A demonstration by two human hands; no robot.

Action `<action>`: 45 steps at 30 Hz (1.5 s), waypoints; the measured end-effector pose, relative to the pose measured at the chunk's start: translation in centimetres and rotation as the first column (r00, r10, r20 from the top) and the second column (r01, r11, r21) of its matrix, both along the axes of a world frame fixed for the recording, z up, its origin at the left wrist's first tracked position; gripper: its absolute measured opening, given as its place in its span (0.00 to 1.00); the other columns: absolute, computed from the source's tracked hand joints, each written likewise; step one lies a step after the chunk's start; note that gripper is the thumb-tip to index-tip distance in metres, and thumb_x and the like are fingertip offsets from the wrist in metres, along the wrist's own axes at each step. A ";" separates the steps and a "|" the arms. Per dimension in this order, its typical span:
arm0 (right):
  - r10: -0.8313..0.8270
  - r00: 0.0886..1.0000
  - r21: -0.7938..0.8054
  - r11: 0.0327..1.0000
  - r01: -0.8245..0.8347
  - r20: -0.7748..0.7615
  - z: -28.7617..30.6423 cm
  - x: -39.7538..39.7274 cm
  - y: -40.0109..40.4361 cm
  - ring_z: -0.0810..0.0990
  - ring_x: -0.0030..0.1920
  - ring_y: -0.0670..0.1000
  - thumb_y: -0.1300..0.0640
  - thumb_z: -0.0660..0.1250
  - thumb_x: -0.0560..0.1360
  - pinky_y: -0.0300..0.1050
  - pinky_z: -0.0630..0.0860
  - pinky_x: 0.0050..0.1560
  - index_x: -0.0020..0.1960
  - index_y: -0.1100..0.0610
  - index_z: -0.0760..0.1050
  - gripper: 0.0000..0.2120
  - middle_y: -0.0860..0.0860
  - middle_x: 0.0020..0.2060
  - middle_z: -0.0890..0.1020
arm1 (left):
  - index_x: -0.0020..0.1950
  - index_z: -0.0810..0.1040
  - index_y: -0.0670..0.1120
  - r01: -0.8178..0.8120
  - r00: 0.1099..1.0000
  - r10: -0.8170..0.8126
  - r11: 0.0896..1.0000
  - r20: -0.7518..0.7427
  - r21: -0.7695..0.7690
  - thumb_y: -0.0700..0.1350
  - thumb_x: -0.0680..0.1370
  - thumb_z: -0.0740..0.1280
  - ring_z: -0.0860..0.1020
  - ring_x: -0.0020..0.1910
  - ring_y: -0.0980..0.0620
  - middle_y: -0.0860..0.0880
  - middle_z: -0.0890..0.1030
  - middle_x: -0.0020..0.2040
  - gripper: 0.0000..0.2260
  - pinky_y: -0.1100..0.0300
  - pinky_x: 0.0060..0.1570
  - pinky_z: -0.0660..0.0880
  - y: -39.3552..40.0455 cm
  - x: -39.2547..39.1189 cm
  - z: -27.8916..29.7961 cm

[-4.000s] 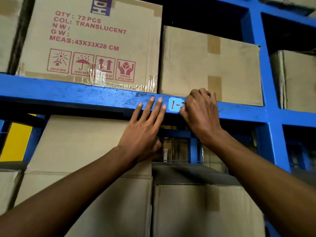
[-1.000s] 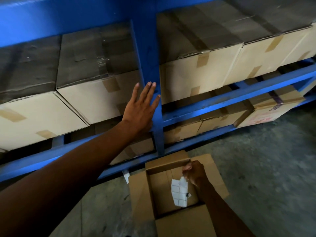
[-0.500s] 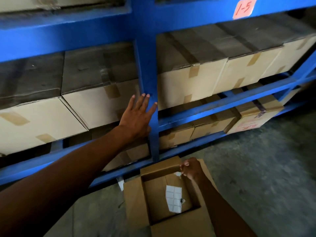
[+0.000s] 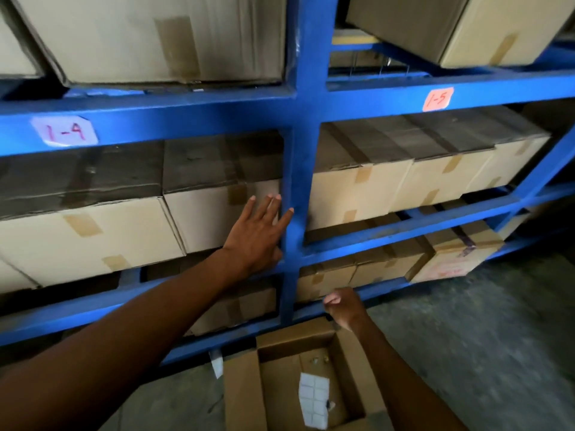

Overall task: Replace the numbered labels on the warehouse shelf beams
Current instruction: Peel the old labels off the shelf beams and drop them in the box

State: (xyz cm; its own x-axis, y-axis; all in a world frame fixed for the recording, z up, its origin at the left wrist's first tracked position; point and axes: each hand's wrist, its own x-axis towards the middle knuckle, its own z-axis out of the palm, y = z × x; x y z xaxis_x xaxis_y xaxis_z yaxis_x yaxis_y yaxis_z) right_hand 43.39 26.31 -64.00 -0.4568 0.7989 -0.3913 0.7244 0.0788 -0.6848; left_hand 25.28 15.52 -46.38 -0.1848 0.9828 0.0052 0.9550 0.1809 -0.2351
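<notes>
A white label "1-4" [image 4: 63, 131] sticks on the blue shelf beam [image 4: 193, 115] at the left. An orange label "1-5" [image 4: 437, 99] sits on the same beam right of the blue upright post [image 4: 300, 163]. My left hand [image 4: 258, 233] is open, its fingers spread flat against a carton and the post. My right hand [image 4: 343, 306] hovers above the open cardboard box [image 4: 241, 390] on the floor, fingers curled shut, with nothing visible in them. A sheet of white blank labels [image 4: 312, 399] lies inside that box.
Taped cartons [image 4: 93, 234] fill the shelves on both sides of the post, with more on the lower level [image 4: 454, 259]. A white paper scrap [image 4: 216, 363] lies on the grey concrete floor [image 4: 466, 353] by the box.
My right hand let go of the label sheet, which now lies in the box, and rose above the rim. The view tilted up, bringing labels 1-4 and 1-5 into sight. My left hand stayed by the post.
</notes>
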 end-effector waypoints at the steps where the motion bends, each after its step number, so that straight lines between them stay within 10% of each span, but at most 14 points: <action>1: 0.005 0.999 0.028 1.000 -0.004 -0.050 1.4 -1.5 -0.3 0.79 0.42 0.51 0.65 0.68 0.69 0.40 0.73 0.43 0.39 0.58 0.81 0.05 0.55 0.37 0.81 | 0.77 0.44 0.46 -0.007 1.000 0.007 1.000 0.002 0.022 0.53 0.76 0.60 0.43 0.77 0.43 0.39 0.44 0.78 0.36 0.45 0.73 0.39 -0.9 -0.5 0.5; 13: 0.283 0.748 0.560 0.817 0.141 -0.601 21.3 -23.2 -11.2 0.81 0.47 0.58 0.62 0.67 0.72 0.53 0.77 0.51 0.53 0.60 0.79 0.10 0.59 0.46 0.82 | 0.74 0.60 0.38 -0.073 0.959 0.187 0.891 -0.214 0.449 0.48 0.65 0.71 0.54 0.75 0.38 0.37 0.57 0.75 0.41 0.41 0.72 0.53 -16.3 -16.3 8.9; 21: 0.390 0.728 0.783 0.534 0.319 -0.564 25.6 -31.1 -19.1 0.75 0.50 0.52 0.57 0.65 0.74 0.46 0.75 0.50 0.54 0.57 0.75 0.09 0.55 0.50 0.76 | 0.73 0.31 0.45 -0.160 0.941 0.258 0.909 -0.217 0.386 0.51 0.72 0.67 0.38 0.75 0.42 0.42 0.35 0.75 0.48 0.49 0.73 0.37 -22.3 -25.0 10.8; 45: 0.314 0.805 0.767 0.592 0.248 -0.503 28.7 -30.9 -19.7 0.79 0.45 0.51 0.64 0.68 0.72 0.51 0.79 0.46 0.45 0.58 0.76 0.04 0.54 0.42 0.80 | 0.69 0.26 0.46 -0.138 0.978 0.192 0.884 -0.079 0.446 0.55 0.74 0.64 0.39 0.76 0.43 0.42 0.40 0.78 0.47 0.46 0.71 0.35 -21.8 -26.0 10.0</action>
